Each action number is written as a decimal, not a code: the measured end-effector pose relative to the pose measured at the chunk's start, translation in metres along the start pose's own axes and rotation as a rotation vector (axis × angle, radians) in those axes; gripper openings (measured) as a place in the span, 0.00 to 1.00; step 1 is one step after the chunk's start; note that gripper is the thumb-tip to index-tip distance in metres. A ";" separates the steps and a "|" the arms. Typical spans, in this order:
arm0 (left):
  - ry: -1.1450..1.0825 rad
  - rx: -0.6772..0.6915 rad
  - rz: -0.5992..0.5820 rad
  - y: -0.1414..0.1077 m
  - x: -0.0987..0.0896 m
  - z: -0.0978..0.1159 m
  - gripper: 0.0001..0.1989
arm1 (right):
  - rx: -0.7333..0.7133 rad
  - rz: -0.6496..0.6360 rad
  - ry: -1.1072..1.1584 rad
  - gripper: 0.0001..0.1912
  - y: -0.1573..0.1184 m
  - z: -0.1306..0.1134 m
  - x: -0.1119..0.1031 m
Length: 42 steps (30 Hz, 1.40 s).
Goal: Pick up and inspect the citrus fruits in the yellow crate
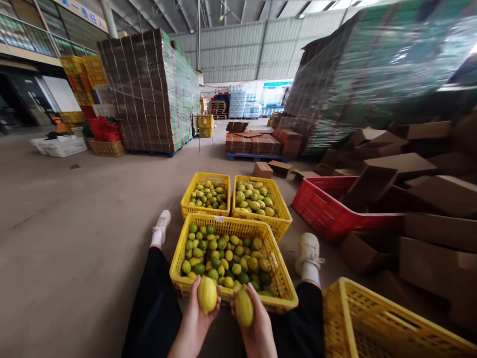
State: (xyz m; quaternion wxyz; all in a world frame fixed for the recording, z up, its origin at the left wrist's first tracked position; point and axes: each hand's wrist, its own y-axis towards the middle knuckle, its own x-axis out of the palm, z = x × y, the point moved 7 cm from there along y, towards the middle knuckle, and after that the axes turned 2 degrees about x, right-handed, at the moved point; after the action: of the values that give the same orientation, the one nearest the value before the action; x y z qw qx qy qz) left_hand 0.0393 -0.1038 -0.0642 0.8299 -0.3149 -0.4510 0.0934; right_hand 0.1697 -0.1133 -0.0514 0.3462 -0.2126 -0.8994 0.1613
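My left hand [196, 313] is closed around a yellow lemon [207, 295], held up at the near edge of a yellow crate [286, 300]. Beside it, my right hand [258, 318] grips a greener, yellow-green lemon [245, 308]. The two fruits are apart, each facing up toward me. In the crate just beyond lie many green and yellow lemons [223, 256], mixed together. Two more yellow crates stand behind it: the left crate [186, 203] holds smaller yellow-green fruit, and the right crate [285, 214] holds larger, yellower lemons.
At the right, a red crate [316, 209] sits against heaped open cardboard boxes [439, 238]. Another yellow crate [346, 318] stands close by my right leg. Wrapped pallet stacks [137, 94] rise farther back, with flat cartons on a blue pallet [242, 157] between them.
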 end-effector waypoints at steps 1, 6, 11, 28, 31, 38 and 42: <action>0.004 -0.008 -0.018 0.000 0.002 -0.001 0.18 | 0.053 0.019 0.023 0.16 0.000 0.005 0.001; -0.043 0.006 0.032 -0.003 -0.001 -0.001 0.16 | 0.163 0.026 0.042 0.21 -0.011 0.016 0.011; -0.054 0.055 0.084 -0.005 -0.006 0.008 0.11 | 0.098 -0.122 0.004 0.15 -0.016 0.009 0.024; 0.023 0.044 -0.025 -0.010 0.011 0.005 0.12 | 0.096 -0.075 -0.062 0.18 -0.006 0.011 0.011; 0.021 0.009 -0.025 -0.011 0.011 0.005 0.14 | 0.137 -0.093 -0.076 0.21 -0.006 0.013 0.013; -0.039 0.040 -0.125 -0.016 0.012 0.016 0.14 | 0.125 -0.124 -0.076 0.19 -0.014 0.021 0.023; -0.075 0.038 0.057 -0.024 -0.010 0.022 0.09 | 0.054 -0.165 -0.075 0.19 -0.024 0.021 0.030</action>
State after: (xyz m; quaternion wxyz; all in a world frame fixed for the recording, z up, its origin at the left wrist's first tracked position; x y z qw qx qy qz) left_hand 0.0122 -0.1172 -0.0483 0.8153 -0.3079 -0.4708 0.1373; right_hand 0.1282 -0.1221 -0.0393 0.3301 -0.1223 -0.9214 0.1645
